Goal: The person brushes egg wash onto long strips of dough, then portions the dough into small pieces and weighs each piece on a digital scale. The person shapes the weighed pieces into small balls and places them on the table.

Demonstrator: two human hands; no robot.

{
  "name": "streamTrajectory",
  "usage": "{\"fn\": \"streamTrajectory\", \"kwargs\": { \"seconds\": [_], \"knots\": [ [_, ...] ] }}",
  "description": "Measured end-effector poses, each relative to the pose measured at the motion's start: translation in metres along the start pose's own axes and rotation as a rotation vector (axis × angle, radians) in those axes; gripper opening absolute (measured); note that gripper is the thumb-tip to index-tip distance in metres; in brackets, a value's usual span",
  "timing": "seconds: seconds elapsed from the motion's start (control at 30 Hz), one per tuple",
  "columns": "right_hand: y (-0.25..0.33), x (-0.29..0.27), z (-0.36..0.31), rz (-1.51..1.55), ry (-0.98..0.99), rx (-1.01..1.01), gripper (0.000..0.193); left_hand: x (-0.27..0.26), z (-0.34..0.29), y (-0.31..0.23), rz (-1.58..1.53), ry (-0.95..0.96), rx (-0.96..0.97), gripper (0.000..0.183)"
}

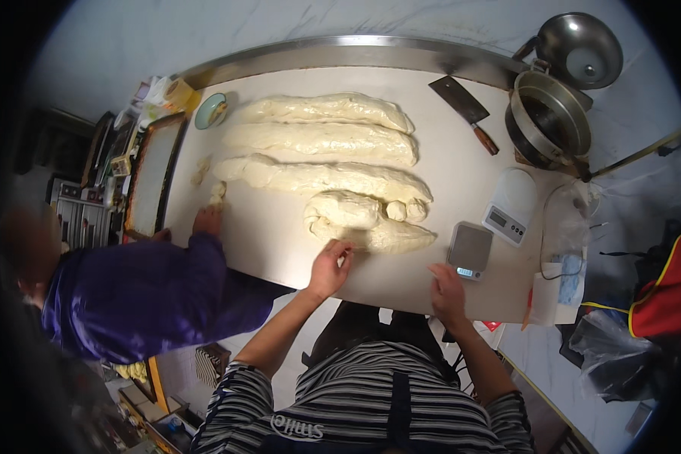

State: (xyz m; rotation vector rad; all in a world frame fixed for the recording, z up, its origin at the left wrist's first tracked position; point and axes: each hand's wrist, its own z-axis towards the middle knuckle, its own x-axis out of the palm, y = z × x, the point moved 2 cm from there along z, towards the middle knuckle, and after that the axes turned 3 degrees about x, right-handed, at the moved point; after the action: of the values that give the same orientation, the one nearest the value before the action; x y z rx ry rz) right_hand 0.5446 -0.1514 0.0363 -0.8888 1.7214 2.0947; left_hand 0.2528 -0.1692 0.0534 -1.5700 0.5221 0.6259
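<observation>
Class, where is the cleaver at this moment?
In the head view, the cleaver lies on the table's far right side, between the right end of the farthest dough roll and the large metal pot.

I record remotely a pale worktable bearing three long dough rolls side by side, a folded dough mass beside them, a cleaver, a white scale, a grey scale and a green bowl.
</observation>
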Motion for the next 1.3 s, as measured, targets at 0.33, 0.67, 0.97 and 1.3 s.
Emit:
{"fn": "streamTrajectory", "kwargs": {
  "seconds": [0.33,0.67,0.97,1.3],
  "knots": [
    [0.043,0.066,0.095,-0.125,-0.003,-0.048,0.034,0.007,0.109,0.002,0.6,0.243,0.459,0.079],
    [0.011,0.096,0.136,-0.533,0.05,0.125,0.033,0.021,0.117,-0.008,0.43,0.189,0.507,0.071],
    [0.011,0.02,0.073,-0.202,-0.46,0.102,0.03,0.071,0.131,-0.028,0.474,0.322,0.436,0.051],
    [-0.088,-0.064,0.024,-0.173,-0.536,0.28,0.035,0.073,0.139,-0.047,0.584,0.275,0.509,0.03]
  ]
}}
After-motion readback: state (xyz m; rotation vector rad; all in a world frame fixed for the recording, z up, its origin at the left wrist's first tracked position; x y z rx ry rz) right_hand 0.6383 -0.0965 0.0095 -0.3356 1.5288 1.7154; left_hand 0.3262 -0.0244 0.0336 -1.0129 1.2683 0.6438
